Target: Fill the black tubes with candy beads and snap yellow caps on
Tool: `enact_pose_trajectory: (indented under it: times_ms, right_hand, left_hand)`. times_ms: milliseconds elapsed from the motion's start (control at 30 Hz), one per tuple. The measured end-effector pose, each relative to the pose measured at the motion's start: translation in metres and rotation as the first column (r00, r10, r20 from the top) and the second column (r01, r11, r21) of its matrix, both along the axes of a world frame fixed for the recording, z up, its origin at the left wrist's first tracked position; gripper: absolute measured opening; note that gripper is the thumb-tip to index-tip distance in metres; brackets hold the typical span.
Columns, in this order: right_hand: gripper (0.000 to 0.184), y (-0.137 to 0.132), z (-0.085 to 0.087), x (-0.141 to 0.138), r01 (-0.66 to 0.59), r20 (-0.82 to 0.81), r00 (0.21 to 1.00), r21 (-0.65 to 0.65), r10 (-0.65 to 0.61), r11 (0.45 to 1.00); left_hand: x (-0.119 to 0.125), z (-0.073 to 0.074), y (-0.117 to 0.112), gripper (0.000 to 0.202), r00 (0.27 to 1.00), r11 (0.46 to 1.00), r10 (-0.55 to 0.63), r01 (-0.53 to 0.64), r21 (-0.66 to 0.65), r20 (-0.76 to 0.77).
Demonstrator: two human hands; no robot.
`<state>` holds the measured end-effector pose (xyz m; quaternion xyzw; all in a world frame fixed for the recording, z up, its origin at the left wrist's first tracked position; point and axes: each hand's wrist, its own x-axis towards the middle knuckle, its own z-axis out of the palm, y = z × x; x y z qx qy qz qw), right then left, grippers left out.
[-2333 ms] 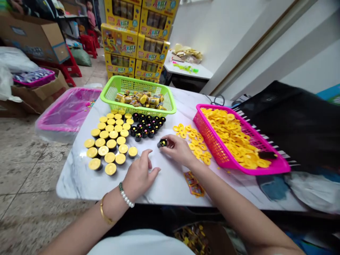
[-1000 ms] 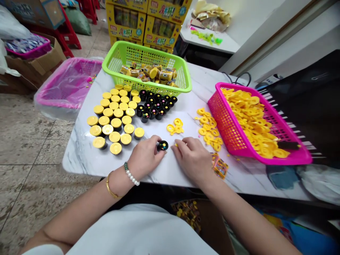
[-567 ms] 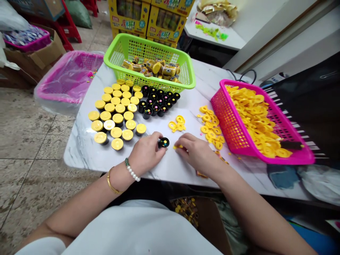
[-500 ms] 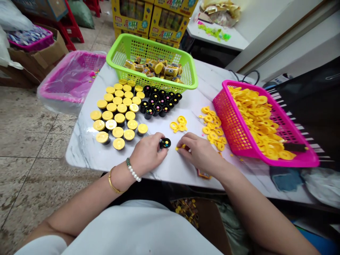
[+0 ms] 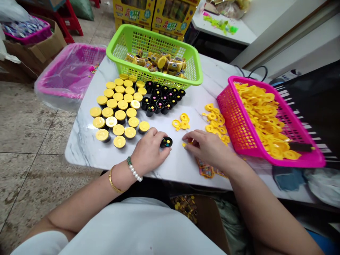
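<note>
Pinching cup (image 5: 166, 142) upright on desk (image 5: 170, 166) with left hand (image 5: 150, 150), thumb and fingers closed on its wall. Nipping small yellow ring (image 5: 184, 144) in right hand (image 5: 209, 147) fingertips, just right of cup, apart from it. Loose rings (image 5: 181, 122) just beyond both hands, capped cups (image 5: 119, 113) beyond left hand. Risks, as judged: tipping cup and spilling its coloured bits through a sideways knock from right hand; dropping ring off near desk edge through so thin a grip

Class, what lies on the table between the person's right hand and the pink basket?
In the head view, a scatter of loose yellow lids lies between the right hand and the pink basket.
</note>
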<state>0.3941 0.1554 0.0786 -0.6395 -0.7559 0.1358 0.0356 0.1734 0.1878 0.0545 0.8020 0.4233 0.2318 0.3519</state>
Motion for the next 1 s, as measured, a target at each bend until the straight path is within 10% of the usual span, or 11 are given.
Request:
enact_pose_trajectory:
  times_ms: [267,633,767,900,1000]
  right_hand:
    - [0.029,0.007,0.017,0.009,0.013,-0.086,0.996,0.021,-0.011,1.0]
    - [0.018,0.004,-0.002,-0.019,0.126,0.027,0.991,0.111,-0.13,0.986]
    - [0.011,0.008,0.007,-0.019,0.158,-0.186,0.968,-0.069,-0.169,0.985]
    - [0.033,0.005,0.016,-0.024,0.106,-0.635,0.624,-0.509,-0.456,0.854]
    - [0.04,0.003,0.012,-0.038,0.139,-0.697,0.429,-0.577,-0.574,0.805]
  left_hand:
    - [0.0,-0.002,0.001,0.024,1.0,1.0,0.008,-0.007,0.024,-0.017]
    - [0.001,-0.001,0.002,0.021,0.997,1.0,-0.021,0.023,0.022,-0.069]
    - [0.001,0.002,0.003,0.019,0.993,0.998,-0.061,0.061,-0.003,-0.103]
    - [0.0,0.005,0.003,0.016,0.985,0.993,-0.113,0.11,-0.031,-0.129]
    - [0.0,0.006,0.004,0.016,0.984,0.991,-0.131,0.125,-0.053,-0.121]
